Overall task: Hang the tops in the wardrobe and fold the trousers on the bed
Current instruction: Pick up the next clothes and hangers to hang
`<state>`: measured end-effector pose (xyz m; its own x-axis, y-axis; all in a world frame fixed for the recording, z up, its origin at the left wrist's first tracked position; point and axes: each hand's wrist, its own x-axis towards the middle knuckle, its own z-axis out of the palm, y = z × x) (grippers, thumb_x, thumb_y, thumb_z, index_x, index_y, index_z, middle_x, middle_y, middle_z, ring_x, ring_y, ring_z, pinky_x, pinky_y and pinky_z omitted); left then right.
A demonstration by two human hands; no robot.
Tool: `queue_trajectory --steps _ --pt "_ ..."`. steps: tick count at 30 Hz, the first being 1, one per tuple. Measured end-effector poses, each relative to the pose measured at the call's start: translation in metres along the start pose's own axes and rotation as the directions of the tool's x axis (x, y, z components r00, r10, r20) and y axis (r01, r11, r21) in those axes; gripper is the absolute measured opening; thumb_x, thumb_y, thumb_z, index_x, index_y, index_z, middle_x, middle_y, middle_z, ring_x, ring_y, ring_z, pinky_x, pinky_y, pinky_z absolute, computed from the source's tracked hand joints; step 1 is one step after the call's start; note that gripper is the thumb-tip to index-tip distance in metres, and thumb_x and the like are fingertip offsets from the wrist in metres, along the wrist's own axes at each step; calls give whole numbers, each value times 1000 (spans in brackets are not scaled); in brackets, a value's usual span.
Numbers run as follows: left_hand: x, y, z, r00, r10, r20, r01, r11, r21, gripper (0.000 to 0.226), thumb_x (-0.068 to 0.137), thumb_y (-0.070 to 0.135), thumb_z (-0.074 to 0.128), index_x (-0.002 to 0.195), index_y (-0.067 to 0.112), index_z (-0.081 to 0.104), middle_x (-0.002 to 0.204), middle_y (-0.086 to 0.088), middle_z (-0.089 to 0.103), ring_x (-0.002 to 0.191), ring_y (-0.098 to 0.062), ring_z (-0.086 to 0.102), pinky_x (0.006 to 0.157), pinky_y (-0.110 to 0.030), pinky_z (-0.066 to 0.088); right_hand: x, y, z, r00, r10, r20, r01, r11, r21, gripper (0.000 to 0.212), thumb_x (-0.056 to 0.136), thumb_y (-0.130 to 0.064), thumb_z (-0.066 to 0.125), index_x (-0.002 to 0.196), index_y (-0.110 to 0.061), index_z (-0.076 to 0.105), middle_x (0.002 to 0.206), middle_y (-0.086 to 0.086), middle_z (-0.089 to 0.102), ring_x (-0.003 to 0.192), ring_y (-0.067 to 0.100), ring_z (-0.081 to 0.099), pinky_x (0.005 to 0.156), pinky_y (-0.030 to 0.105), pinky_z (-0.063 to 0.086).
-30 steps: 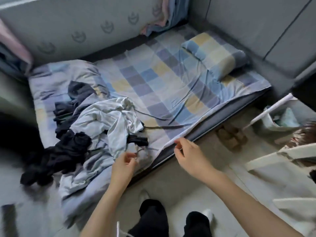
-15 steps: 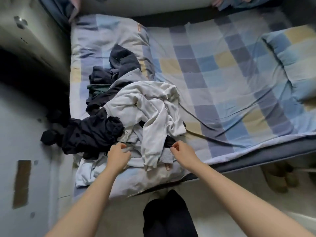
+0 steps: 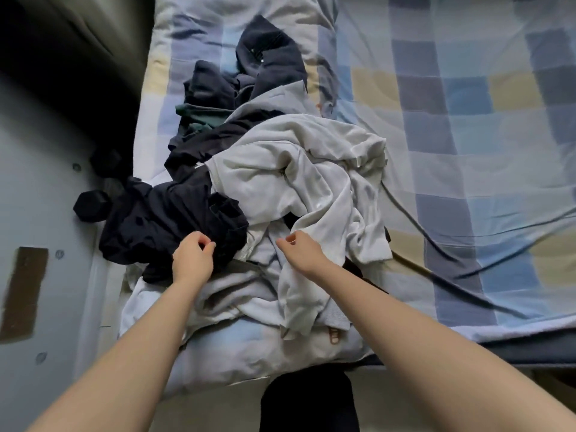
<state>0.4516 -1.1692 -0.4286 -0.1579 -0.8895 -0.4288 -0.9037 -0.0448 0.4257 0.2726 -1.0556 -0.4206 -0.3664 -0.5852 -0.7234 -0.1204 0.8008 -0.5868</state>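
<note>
The left hand (image 3: 193,260) hangs over the near edge of a dark navy garment (image 3: 162,222), fingers loosely curled with thumb and fingertips close together; nothing is visibly pinched, so it reads as released, about to take hold. The right hand (image 3: 300,249) hovers just beside it over the pale grey top (image 3: 299,182), fingers likewise half curled and holding nothing that can be made out.

Between and beyond the two hands the clothes lie in one tangled heap on the bed (image 3: 467,151): the grey top draped uppermost, the navy piece to the left of the left hand, and further away from both hands more dark garments (image 3: 268,54) with a scrap of green cloth (image 3: 199,118) among them. Which of the dark pieces are trousers and which tops cannot be told from here. To the right of the right hand the checked sheet lies bare and rumpled.

The step in hand looks like the first sorting: choosing one garment out of the heap. The next move calls for a firm pinch on a single layer, probably the grey top, and a lift that shakes it free of the sleeves wound round it.
</note>
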Motion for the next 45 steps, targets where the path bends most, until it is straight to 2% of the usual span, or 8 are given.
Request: queue_trajectory --steps 7,10,18,25,32,37,40,45 --pt "-88 41 4 963 216 164 -105 854 -509 15 96 15 55 82 11 50 64 9 38 61 -6 35 58 -19 32 -5 -47 -5 954 147 263 -259 844 470 25 94 -39 50 92 -17 61 91 4 63 83 19 62 77 36 50" --pt "-122 43 -9 967 193 167 -54 796 -603 20 99 16 50 81 11 45 63 7 29 59 -5 28 53 -15 28 -21 -49 -20 970 151 192 -231 821 522 24 91 -9 47 70 -21 47 81 3 54 75 19 57 73 33 44" --pt "-166 57 -54 982 -44 186 156 745 -648 22 91 11 63 104 15 46 96 -9 59 86 -19 57 76 -30 46 -125 -45 -66 976 201 89 -161 378 912 25 85 6 29 93 1 52 80 10 44 75 26 42 60 39 55" --pt "-172 70 -108 964 -257 74 253 788 -562 31 82 17 64 112 19 54 67 -1 62 71 -21 62 77 -42 54 -248 -79 -107 990 -65 -127 141 295 945 25 89 0 32 95 -4 56 93 21 49 89 36 50 90 62 47" --pt "-184 77 -153 955 -273 111 271 663 -698 16 96 9 43 89 5 57 95 -12 67 52 -15 66 53 -25 49 -356 -92 -138 962 6 -274 273 81 959 23 96 -5 32 100 -6 55 84 9 53 73 21 54 67 35 54" --pt "-220 116 -187 985 101 137 35 671 -741 15 92 5 49 84 5 62 83 -17 72 56 -15 70 51 -24 54 -409 -84 -166 914 50 -402 385 198 901 21 97 -12 36 99 -9 58 72 3 48 66 16 45 63 29 41" --pt "-273 160 -173 814 462 351 -116 723 -681 18 92 2 55 101 15 66 90 -3 76 81 -17 73 67 -26 53 -434 -89 -159 920 -21 -391 383 263 886 32 97 -15 42 116 5 59 80 7 56 67 14 53 53 22 46" --pt "-338 201 -134 300 794 530 -436 608 -664 58 86 1 60 123 45 52 125 27 60 122 7 52 99 -15 43 -490 -75 -173 877 -62 -477 470 316 824 32 93 -17 51 117 2 62 106 17 65 87 25 61 82 38 49"
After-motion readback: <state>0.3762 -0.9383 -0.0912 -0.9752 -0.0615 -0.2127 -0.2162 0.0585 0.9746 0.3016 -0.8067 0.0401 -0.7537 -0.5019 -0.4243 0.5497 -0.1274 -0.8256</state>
